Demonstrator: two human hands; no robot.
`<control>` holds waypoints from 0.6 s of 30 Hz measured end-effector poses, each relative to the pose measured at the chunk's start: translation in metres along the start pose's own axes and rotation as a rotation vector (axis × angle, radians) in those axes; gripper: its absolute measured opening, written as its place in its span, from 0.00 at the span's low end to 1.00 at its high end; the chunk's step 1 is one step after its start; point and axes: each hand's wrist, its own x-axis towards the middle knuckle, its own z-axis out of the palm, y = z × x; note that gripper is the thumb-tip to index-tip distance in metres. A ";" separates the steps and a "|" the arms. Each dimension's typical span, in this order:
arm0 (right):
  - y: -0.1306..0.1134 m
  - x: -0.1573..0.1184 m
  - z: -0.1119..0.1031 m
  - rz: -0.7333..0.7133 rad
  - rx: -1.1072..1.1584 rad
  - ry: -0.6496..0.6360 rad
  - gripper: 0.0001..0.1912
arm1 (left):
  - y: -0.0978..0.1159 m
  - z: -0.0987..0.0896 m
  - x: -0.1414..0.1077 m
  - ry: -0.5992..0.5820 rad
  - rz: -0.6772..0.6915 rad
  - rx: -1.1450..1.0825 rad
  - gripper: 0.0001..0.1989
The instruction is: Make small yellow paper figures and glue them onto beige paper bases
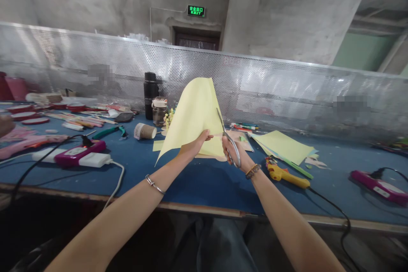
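A large sheet of yellow paper [189,112] stands curved upward in front of me, gripped near its lower edge by my left hand [198,143]. My right hand [232,148] is closed around the handles of a pair of scissors [235,149]. Their blades point up along the right edge of the sheet, and I cannot tell whether they are cutting into it. More pale paper lies on the blue table [204,182] beneath my hands. To the right rests a stack of yellow sheets [283,144].
A yellow glue gun [285,176] and a green knife-like strip [296,168] lie at right. Purple power strips [79,153] sit on both sides. A paper cup [145,131], glass jar [160,111] and black thermos [151,93] stand left. Another person's hand [5,125] shows far left.
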 end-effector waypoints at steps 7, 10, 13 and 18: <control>0.002 0.001 0.000 -0.026 -0.010 0.014 0.26 | 0.002 0.000 -0.002 -0.007 0.006 -0.003 0.22; 0.004 0.002 0.000 -0.036 -0.005 0.017 0.25 | 0.003 0.000 -0.004 -0.003 -0.006 0.003 0.21; 0.004 0.002 0.000 -0.024 -0.002 0.012 0.25 | 0.003 0.000 -0.003 0.006 -0.026 0.006 0.20; 0.002 0.000 0.000 -0.013 0.011 0.013 0.26 | 0.000 0.000 0.001 -0.002 -0.016 0.017 0.23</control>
